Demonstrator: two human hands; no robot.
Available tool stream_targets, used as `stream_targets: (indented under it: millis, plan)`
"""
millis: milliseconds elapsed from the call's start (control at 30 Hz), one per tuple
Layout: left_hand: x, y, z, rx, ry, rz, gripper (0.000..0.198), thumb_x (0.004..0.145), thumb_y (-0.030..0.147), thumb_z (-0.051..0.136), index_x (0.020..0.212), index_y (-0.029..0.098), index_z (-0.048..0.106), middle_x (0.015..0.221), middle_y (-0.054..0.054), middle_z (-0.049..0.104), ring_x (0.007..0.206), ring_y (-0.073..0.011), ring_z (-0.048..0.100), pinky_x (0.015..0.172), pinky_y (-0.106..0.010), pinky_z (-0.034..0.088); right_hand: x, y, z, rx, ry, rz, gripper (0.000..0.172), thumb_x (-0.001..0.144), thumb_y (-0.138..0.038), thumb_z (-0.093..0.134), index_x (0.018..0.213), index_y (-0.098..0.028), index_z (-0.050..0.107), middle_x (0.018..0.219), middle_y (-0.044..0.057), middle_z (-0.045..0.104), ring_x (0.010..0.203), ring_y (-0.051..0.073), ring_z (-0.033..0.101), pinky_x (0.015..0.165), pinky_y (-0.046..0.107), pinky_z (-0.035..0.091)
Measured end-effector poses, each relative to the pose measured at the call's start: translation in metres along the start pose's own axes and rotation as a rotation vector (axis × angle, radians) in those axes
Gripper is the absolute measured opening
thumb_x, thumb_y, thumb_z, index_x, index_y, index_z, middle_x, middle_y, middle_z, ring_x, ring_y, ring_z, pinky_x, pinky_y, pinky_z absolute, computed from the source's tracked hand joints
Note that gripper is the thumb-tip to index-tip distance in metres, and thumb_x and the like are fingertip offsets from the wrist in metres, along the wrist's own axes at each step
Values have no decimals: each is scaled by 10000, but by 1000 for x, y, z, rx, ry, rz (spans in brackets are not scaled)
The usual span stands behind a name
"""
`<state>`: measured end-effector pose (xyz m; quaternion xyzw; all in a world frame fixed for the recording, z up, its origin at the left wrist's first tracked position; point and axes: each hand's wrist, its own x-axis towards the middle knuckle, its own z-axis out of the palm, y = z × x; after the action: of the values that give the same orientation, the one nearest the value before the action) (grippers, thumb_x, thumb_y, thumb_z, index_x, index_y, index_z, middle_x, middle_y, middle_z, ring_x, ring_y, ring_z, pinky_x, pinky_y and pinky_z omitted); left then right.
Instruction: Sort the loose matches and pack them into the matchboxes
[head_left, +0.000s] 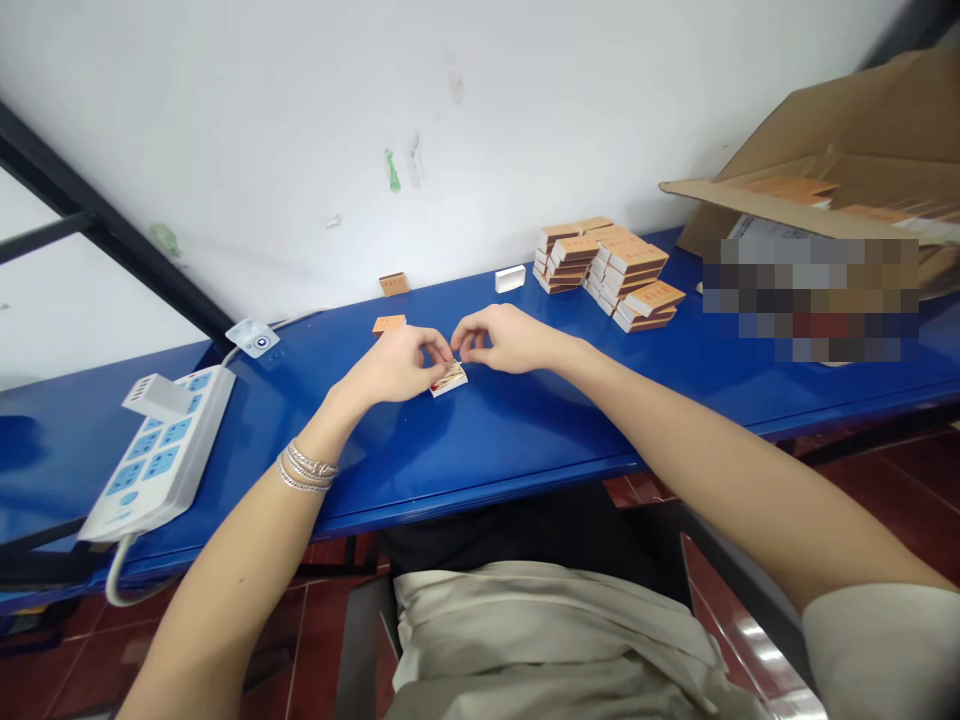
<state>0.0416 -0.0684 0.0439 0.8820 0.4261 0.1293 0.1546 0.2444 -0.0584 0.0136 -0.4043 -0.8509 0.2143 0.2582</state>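
Observation:
A small white matchbox tray (450, 381) with several matches in it sits on the blue table, partly covered by fingers. My left hand (397, 364) is closed at the tray's left and far side, thumb and fingertips against it. Just right of the tray, my right hand (510, 340) is closed with curled fingers, its tips near the tray's far edge. Whatever lies between those right fingertips is too small to make out. Behind my left hand lies an orange matchbox sleeve (389, 324), partly hidden.
An orange matchbox piece (393, 284) and a white tray (510, 279) stand near the wall. Stacked matchboxes (626, 255) are at the back right, beside an open cardboard box (795, 130). A power strip (169, 440) and a small white device (253, 338) lie at left.

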Motion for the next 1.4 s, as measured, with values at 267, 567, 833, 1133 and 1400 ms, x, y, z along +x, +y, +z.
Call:
stream_targets:
  millis: [267,567,833,1133,1400]
  plan:
    - [-2,-23,-17,216,58,-157,167,750,279,589,881,223,676,912,-48,727,827,-243,655,784,-369,490,1,2,9,40,2,-19,287,738,-49,583,967,-154,720,827,38,744,755,136,673,730,251,495]
    - [6,-65,-11,385,238,-278,458,746,212,579,1198,152,616,1147,-159,606,1115,-325,560,983,-464,455,4,0,13,22,52,-72,241,747,-74,595,926,-162,731,866,40,731,731,134,624,713,263,475]
    - [22,-98,1,330,166,-138,686,783,226,566,1442,90,436,1443,-176,467,1333,-317,430,1129,-430,348,2,-3,14,93,-10,-121,439,696,-306,788,1116,-202,712,1125,58,715,937,182,642,791,292,491]
    - [21,-81,5,154,167,-64,442,809,351,616,1191,134,669,1217,-140,660,1051,-269,630,967,-409,480,4,0,15,-25,76,-24,377,736,-241,760,1103,-172,707,1066,72,729,940,206,664,843,316,484]
    - [15,-52,0,-385,143,-66,423,830,492,645,1086,161,708,1039,-90,709,927,-210,632,858,-347,488,4,7,8,-100,164,45,313,764,-258,735,1064,-169,713,1050,83,731,925,226,660,834,346,485]
